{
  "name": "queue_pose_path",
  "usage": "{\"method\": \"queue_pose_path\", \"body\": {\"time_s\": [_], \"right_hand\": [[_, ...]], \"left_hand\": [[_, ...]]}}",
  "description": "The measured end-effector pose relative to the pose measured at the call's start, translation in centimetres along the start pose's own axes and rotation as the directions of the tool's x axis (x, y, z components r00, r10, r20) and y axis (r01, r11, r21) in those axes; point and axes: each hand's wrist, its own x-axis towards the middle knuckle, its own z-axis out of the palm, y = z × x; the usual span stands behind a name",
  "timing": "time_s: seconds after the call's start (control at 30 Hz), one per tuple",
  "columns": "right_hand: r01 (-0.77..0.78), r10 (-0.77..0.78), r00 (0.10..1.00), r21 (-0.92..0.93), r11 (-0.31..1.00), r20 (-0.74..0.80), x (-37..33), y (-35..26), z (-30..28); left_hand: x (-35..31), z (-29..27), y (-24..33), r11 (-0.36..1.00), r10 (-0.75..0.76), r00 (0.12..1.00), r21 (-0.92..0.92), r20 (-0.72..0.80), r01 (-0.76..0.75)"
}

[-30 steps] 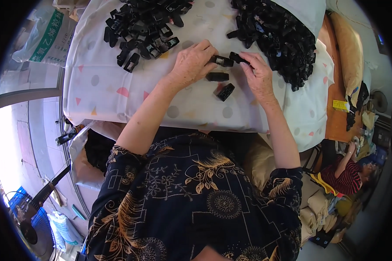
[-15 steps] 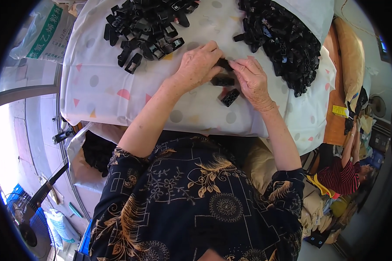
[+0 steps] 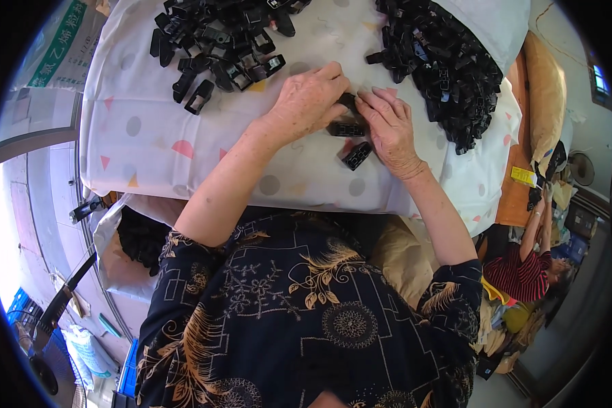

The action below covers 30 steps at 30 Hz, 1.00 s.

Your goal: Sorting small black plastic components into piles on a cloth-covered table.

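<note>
Both my hands meet over the table, closed around a small black plastic part (image 3: 349, 102) that they partly hide. My left hand (image 3: 311, 97) pinches it from the left, and my right hand (image 3: 387, 126) grips its right side. Just below the fingers lie two more black plastic parts, one flat on its side (image 3: 345, 129) and one tilted piece (image 3: 357, 156) nearer to me. A loose pile of black parts (image 3: 228, 44) spreads at the far left. A denser heap of black parts (image 3: 445, 78) covers the far right.
A white patterned cloth (image 3: 204, 170) covers the table. An open sack of black pieces (image 3: 139, 238) stands below its left front edge. At the right are a wooden surface (image 3: 515, 197) with a yellow box (image 3: 523, 175) and another person in a striped shirt (image 3: 520, 275). A fan (image 3: 44, 360) is at lower left.
My right fingers have closed in a little over the held part. The whole view has shifted slightly; the piles and loose parts otherwise look the same.
</note>
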Motion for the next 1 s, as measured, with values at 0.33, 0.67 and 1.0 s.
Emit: {"method": "queue_pose_path", "body": {"time_s": [0.33, 0.67, 1.0], "right_hand": [[-0.087, 0.089, 0.992, 0.02, 0.996, -0.088, 4.6, 3.0, -1.5], [-0.156, 0.207, 0.969, -0.317, 0.936, 0.133, 5.5, 5.1, 1.3], [-0.116, 0.115, 0.982, 0.003, 0.993, 0.15, -0.9, 3.6, -1.6]], "left_hand": [[-1.5, 0.6, 0.5, 0.993, 0.091, 0.996, 0.075, 0.003, -0.091], [-0.6, -4.7, -2.8, 0.791, -0.027, 0.959, 0.581, -0.281, 0.192], [0.2, -4.9, -2.7, 0.916, 0.053, 0.985, 0.401, -0.167, 0.018]]}}
